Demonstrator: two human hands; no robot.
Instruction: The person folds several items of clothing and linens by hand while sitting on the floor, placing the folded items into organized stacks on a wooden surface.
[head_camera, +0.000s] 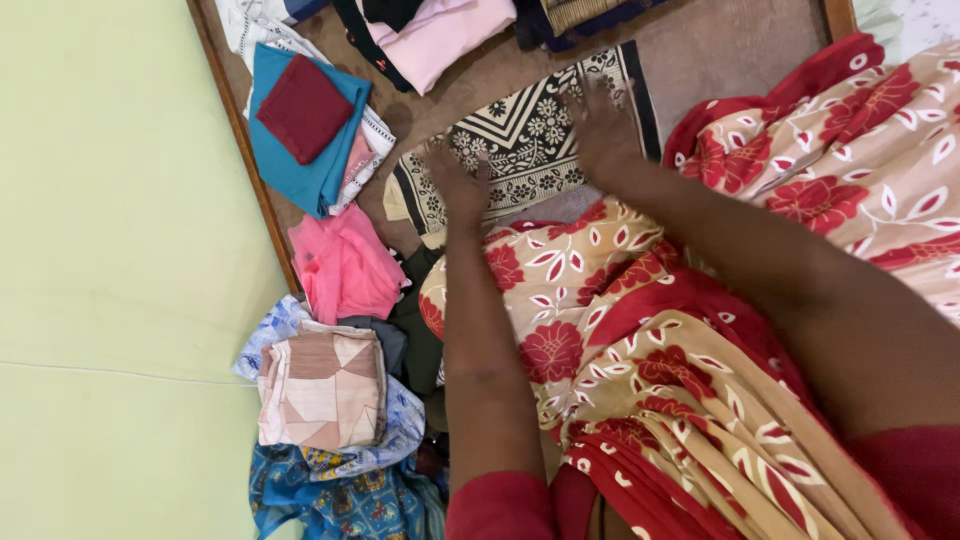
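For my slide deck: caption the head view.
Both hands, left hand and right hand, press flat on a black-and-cream patterned cloth among folded clothes.

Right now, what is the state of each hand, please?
Left hand: open, flat on the black and cream patterned cloth, holding nothing.
Right hand: open, fingers spread on the same cloth, holding nothing.

Both hands (460, 190) on patterned cloth (520, 140), folded stacks (320, 390) left, possibly more clothes (430, 35) behind
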